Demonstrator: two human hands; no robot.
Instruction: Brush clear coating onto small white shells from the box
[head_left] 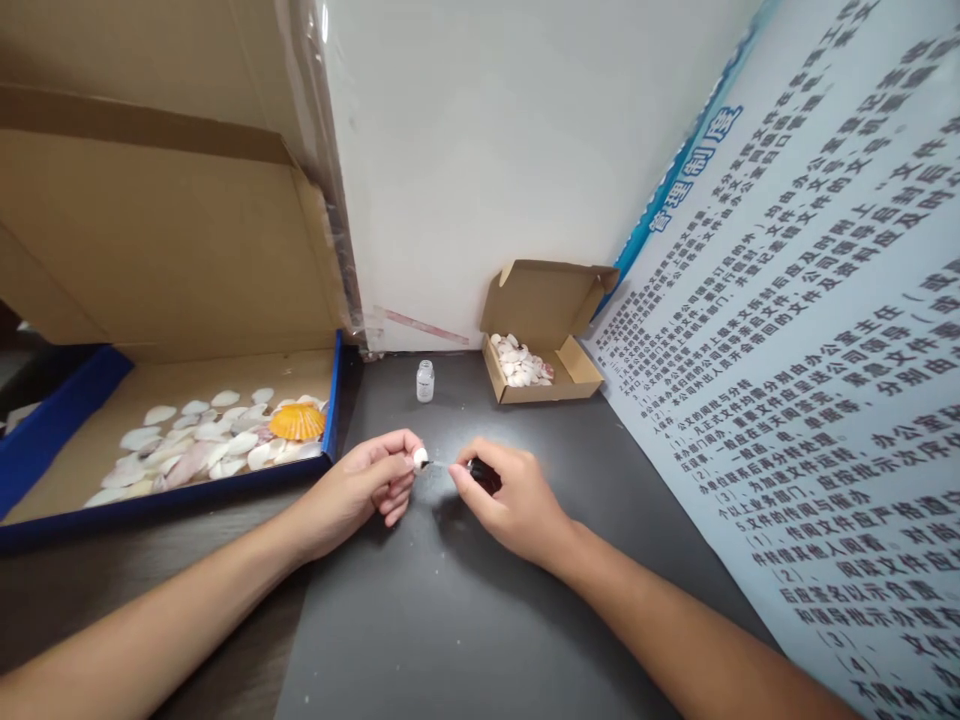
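Two pinches above the desk
Pinching a white piece in the left grip, a black-handled brush in the right grip, tip at the piece.

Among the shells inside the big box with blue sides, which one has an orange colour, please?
The ribbed, fan-shaped shell near the right end of the blue-sided box; the other shells there look white or pale.

To your right slants a pale poster, filled with rows of dark Chinese characters. Ahead of you stands a white panel, a reddish strip near its foot. A wood-grain surface shows at your lower left.
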